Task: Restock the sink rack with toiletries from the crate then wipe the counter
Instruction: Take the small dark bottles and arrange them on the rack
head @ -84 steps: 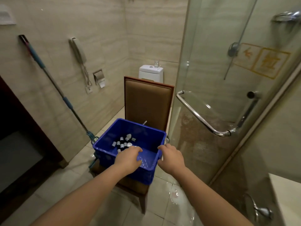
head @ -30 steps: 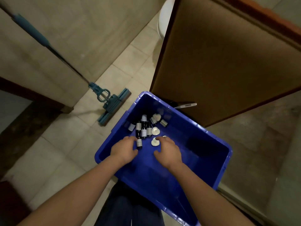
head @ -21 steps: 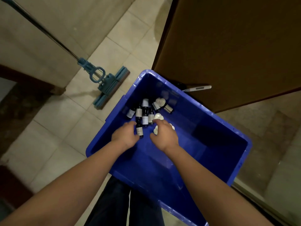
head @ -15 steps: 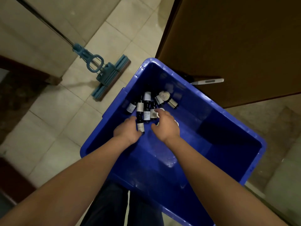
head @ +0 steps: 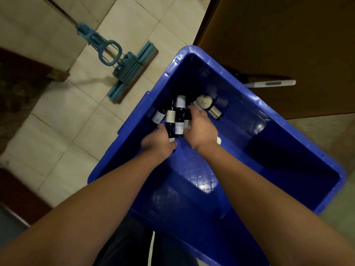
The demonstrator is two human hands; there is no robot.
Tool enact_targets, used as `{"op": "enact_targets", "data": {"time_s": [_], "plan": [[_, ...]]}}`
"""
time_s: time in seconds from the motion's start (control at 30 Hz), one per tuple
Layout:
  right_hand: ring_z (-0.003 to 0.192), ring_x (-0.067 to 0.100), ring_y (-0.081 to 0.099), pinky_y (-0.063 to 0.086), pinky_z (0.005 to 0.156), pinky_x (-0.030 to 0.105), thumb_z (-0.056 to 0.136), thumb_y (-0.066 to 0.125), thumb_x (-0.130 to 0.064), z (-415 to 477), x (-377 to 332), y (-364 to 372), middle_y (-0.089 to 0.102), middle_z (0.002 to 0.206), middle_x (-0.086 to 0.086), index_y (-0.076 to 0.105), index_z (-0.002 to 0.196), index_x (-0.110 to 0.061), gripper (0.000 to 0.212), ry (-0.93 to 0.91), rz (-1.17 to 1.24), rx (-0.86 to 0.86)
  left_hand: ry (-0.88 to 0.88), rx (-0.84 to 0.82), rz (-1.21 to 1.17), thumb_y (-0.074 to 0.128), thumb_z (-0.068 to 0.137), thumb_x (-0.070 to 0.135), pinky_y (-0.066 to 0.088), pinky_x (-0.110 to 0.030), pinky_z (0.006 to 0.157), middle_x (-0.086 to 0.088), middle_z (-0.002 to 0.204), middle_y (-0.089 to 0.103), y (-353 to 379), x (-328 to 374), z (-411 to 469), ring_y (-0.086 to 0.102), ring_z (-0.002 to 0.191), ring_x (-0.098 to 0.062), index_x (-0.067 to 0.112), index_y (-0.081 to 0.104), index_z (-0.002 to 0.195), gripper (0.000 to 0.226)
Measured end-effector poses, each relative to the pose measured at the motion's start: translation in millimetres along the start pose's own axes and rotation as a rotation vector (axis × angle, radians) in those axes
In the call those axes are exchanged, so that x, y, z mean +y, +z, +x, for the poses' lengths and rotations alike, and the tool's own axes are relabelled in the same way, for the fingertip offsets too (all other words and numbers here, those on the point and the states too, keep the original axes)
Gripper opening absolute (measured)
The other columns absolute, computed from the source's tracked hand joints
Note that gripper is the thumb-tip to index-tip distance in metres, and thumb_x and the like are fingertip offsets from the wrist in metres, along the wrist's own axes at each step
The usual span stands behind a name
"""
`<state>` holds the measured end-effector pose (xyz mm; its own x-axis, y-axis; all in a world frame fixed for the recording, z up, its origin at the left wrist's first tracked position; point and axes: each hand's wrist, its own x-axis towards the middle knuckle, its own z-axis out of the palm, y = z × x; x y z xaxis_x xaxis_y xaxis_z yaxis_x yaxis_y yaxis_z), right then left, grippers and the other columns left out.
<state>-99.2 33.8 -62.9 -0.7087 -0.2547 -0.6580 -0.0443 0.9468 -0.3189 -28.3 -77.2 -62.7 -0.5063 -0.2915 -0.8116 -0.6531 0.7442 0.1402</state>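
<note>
Crowding the crate's (head: 201,179) far-left corner, left hand (head: 157,144) grips a dark bottle (head: 170,129), right hand (head: 200,129) curls over neighbouring bottles (head: 179,120)

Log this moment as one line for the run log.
phase: picking toiletries | left grip: holds dark bottle | right grip: on bottle pile, hold unclear | blue crate: pile at far corner

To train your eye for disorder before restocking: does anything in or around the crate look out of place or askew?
The bottles lie jumbled on their sides in one corner of the crate, none upright. A white pen-like stick lies loose by the chair behind it, away from the toiletries.
</note>
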Motion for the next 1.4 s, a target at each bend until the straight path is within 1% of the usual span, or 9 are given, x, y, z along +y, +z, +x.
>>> {"op": "enact_targets", "data": {"time_s": [0.5, 0.67, 0.83, 0.93, 1.0, 1.1, 1.23, 1.33, 1.4], "plan": [[0.109, 0.026, 0.051, 0.035, 0.059, 0.032, 0.084, 0.06, -0.003, -15.8, 18.0, 7.5, 0.058, 0.113, 0.007, 0.051, 0.122, -0.013, 0.04, -0.036, -0.266, -0.002, -0.047, -0.069, -0.045, 0.057, 0.088, 0.039, 0.04, -0.03, 0.057, -0.008, 0.093, 0.061, 10.3, -5.6, -5.8, 0.057, 0.076, -0.028, 0.013, 0.038, 0.115, 0.042], [0.107, 0.027, 0.053, 0.039, 0.065, 0.031, 0.085, 0.062, -0.01, -35.0, 20.4, 6.6, 0.059, 0.111, 0.007, 0.062, 0.113, -0.014, 0.028, 0.042, -0.101, -0.032, -0.006, -0.209, -0.203, 0.051, 0.089, 0.038, 0.056, -0.042, 0.076, -0.01, 0.094, 0.068, 10.9, -10.0, -17.6, 0.069, 0.076, -0.03, 0.01, 0.039, 0.112, 0.038], [0.079, 0.025, 0.06, 0.048, 0.061, 0.03, 0.086, 0.068, -0.016, -57.3, 23.4, -2.1, 0.066, 0.081, 0.008, 0.069, 0.092, -0.006, 0.012, 0.153, 0.164, -0.181, 0.025, -0.265, -0.385, 0.046, 0.093, 0.035, 0.058, -0.039, 0.067, -0.007, 0.083, 0.063, 9.7, -7.5, -32.7, 0.067, 0.063, -0.024, 0.018, 0.038, 0.095, 0.019], [0.067, 0.022, 0.047, 0.042, 0.057, 0.032, 0.088, 0.068, -0.016, -72.2, 26.3, -7.8, 0.052, 0.065, 0.012, 0.057, 0.069, -0.003, 0.025, 0.208, 0.317, -0.22, 0.034, -0.274, -0.454, 0.044, 0.095, 0.03, 0.06, -0.045, 0.071, -0.009, 0.082, 0.059, 8.0, -5.4, -43.6, 0.066, 0.061, -0.026, 0.016, 0.037, 0.097, 0.016], [0.073, 0.021, 0.046, 0.052, 0.072, 0.046, 0.092, 0.063, -0.013, -83.2, 28.9, -11.5, 0.061, 0.085, 0.029, 0.065, 0.089, 0.009, 0.022, 0.247, 0.446, -0.208, 0.038, -0.272, -0.506, 0.044, 0.096, 0.027, 0.059, -0.042, 0.067, -0.008, 0.082, 0.057, 5.3, -2.5, -53.7, 0.063, 0.058, -0.024, 0.016, 0.038, 0.098, 0.013], [0.082, 0.019, 0.057, 0.057, 0.082, 0.043, 0.097, 0.05, -0.007, -101.6, 30.0, -19.2, 0.067, 0.098, 0.018, 0.066, 0.118, 0.0, 0.027, 0.324, 0.661, -0.205, 0.027, -0.265, -0.603, 0.044, 0.096, 0.023, 0.051, -0.031, 0.053, -0.008, 0.082, 0.055, -2.4, 5.1, -71.9, 0.056, 0.054, -0.019, 0.02, 0.038, 0.088, 0.011], [0.058, 0.015, 0.053, 0.053, 0.055, 0.025, 0.095, 0.037, 0.002, -125.6, 29.6, -34.6, 0.057, 0.075, 0.005, 0.061, 0.12, -0.006, 0.035, 0.39, 0.902, -0.132, 0.01, -0.289, -0.673, 0.043, 0.097, 0.02, 0.05, -0.028, 0.051, -0.009, 0.093, 0.057, -13.1, 17.0, -98.2, 0.055, 0.059, -0.018, 0.018, 0.041, 0.089, 0.008], [0.069, 0.016, 0.051, 0.048, 0.061, 0.027, 0.096, 0.041, -0.002, -137.4, 32.6, -39.6, 0.057, 0.09, 0.005, 0.061, 0.118, -0.011, 0.031, 0.375, 0.856, -0.122, -0.024, -0.336, -0.729, 0.042, 0.098, 0.021, 0.053, -0.028, 0.052, -0.011, 0.103, 0.06, -14.7, 29.7, -113.7, 0.059, 0.063, -0.019, 0.013, 0.042, 0.104, 0.01], [0.083, 0.016, 0.053, 0.044, 0.071, 0.026, 0.097, 0.044, -0.006, -140.9, 40.0, -36.0, 0.057, 0.101, 0.004, 0.062, 0.12, -0.011, 0.029, 0.331, 0.789, -0.096, -0.018, -0.308, -0.759, 0.043, 0.097, 0.02, 0.052, -0.027, 0.052, -0.01, 0.099, 0.06, -11.8, 38.5, -116.4, 0.057, 0.062, -0.018, 0.016, 0.042, 0.1, 0.005]]}}
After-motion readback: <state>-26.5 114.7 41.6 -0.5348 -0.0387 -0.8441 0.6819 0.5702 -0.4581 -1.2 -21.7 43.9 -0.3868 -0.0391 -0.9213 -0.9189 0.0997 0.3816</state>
